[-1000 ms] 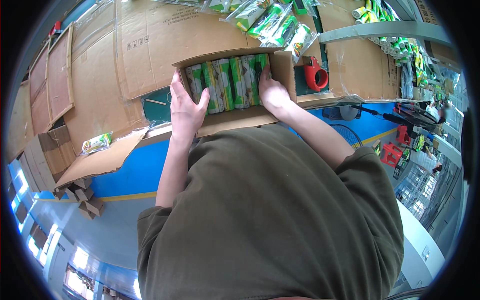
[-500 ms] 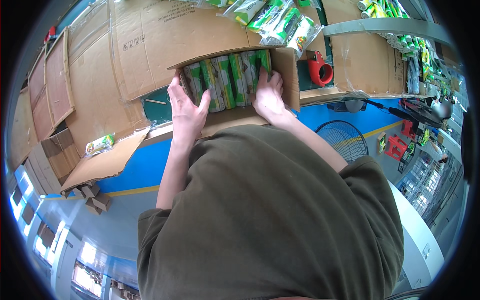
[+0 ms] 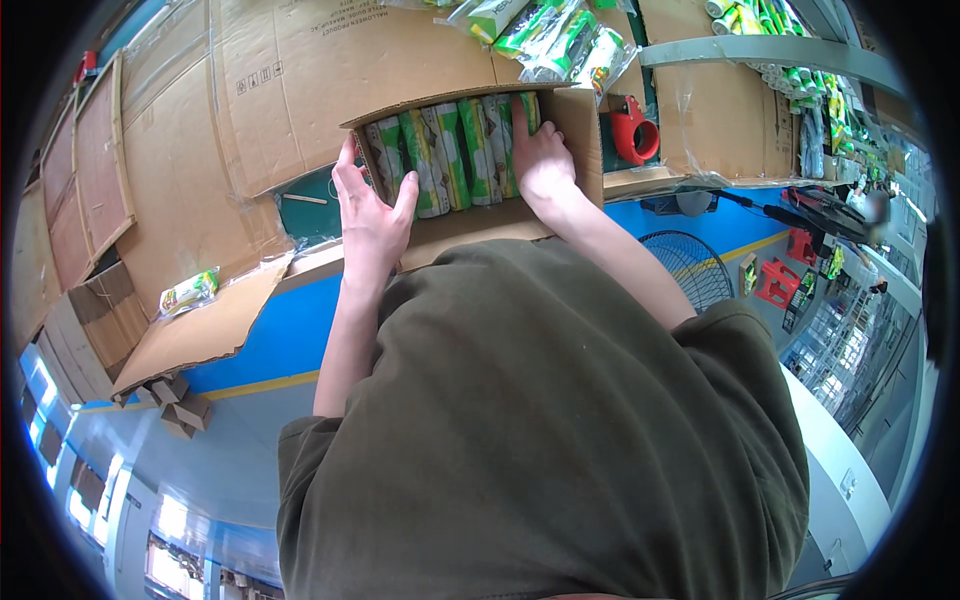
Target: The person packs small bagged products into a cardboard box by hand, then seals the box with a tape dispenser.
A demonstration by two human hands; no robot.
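Observation:
An open cardboard box (image 3: 480, 222) stands in front of me, holding a row of green-and-white wrapped packs (image 3: 440, 160). At the box's left end, my left hand (image 3: 375, 220) grips the side, fingers along the outside and thumb toward the packs. My right hand (image 3: 547, 165) reaches inside at the right end. Its index finger stretches along the left of the last green pack (image 3: 531, 103), while the other fingers curl on its right. The lower part of that pack is hidden by the hand.
Clear-wrapped green packs (image 3: 560, 45) lie beyond the box. A red tape dispenser (image 3: 633, 130) stands to its right. One wrapped pack (image 3: 188, 293) rests on a cardboard flap (image 3: 205, 330) at left. A black fan (image 3: 685, 270) is beyond my right forearm.
My right hand has moved slightly right and farther in, its index finger now straighter beside the last pack. My left hand stays at the box's left end. The view has shifted slightly.

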